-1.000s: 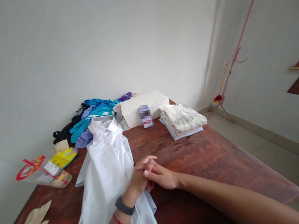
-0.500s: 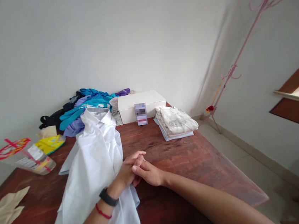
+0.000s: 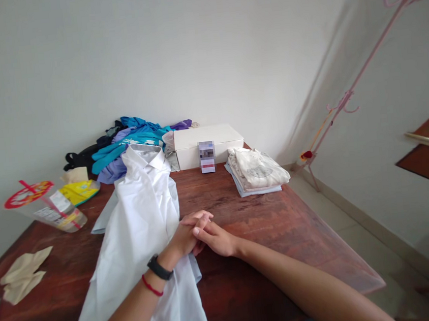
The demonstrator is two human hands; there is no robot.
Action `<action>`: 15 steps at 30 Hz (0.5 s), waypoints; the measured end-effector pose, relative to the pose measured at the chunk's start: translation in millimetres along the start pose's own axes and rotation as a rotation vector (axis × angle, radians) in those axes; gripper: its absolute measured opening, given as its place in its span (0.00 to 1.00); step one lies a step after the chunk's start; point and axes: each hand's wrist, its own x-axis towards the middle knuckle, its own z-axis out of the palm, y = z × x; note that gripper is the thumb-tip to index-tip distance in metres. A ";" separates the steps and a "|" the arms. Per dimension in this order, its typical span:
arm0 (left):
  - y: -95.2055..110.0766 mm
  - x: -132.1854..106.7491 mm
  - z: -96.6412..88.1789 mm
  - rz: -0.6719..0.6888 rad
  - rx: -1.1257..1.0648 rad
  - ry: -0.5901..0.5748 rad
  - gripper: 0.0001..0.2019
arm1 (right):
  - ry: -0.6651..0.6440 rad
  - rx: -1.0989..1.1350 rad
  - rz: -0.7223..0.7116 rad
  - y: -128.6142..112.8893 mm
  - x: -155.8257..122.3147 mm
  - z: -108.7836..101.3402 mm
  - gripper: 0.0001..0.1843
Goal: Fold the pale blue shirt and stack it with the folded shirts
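Note:
My left hand (image 3: 188,233) and my right hand (image 3: 215,237) are clasped, fingers laced around each other, beside the right edge of a white collared shirt (image 3: 130,230). The shirt lies lengthwise on the wooden table (image 3: 252,228), collar toward the wall. A dark watch and a red string circle my left wrist, and that forearm passes over the shirt. My right forearm crosses the bare wood. No separate object shows between the palms, though their inner sides are hidden.
Behind the shirt lie heaped blue, purple and black clothes (image 3: 131,138). A white box (image 3: 208,138) and folded clothes (image 3: 259,171) are at the back. Left are a plastic cup with straw (image 3: 54,210), a yellow packet (image 3: 80,192) and crumpled tissue (image 3: 25,275). A pink coat rack (image 3: 365,63) stands right.
The view has shifted slightly, so most things sit farther right and a little higher. A white item edges in at lower left. My hands stay clasped beside the shirt.

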 end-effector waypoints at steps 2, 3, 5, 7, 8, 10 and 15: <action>-0.2 0.1 1.3 0.006 0.003 0.014 0.25 | -0.007 -0.006 0.005 0.0 0.2 -0.5 0.48; -0.2 0.0 2.2 0.003 -0.006 0.020 0.25 | -0.009 -0.005 0.005 0.6 0.4 -0.9 0.48; -0.2 -0.6 3.8 -0.017 -0.043 0.035 0.26 | -0.014 0.006 0.006 2.6 0.8 -1.5 0.48; -0.2 -1.5 4.6 -0.046 -0.098 0.033 0.26 | -0.022 0.015 0.015 4.5 0.8 -2.1 0.48; -0.3 -2.0 4.5 -0.059 -0.128 0.022 0.26 | -0.031 0.013 0.025 4.6 0.6 -2.4 0.48; -0.8 -2.2 3.4 -0.069 -0.180 -0.020 0.27 | -0.052 -0.032 0.028 1.6 -0.4 -3.8 0.48; -5.9 2.8 -0.2 0.087 -0.218 0.017 0.29 | 0.158 -0.574 -0.162 -33.6 -5.9 -26.6 0.39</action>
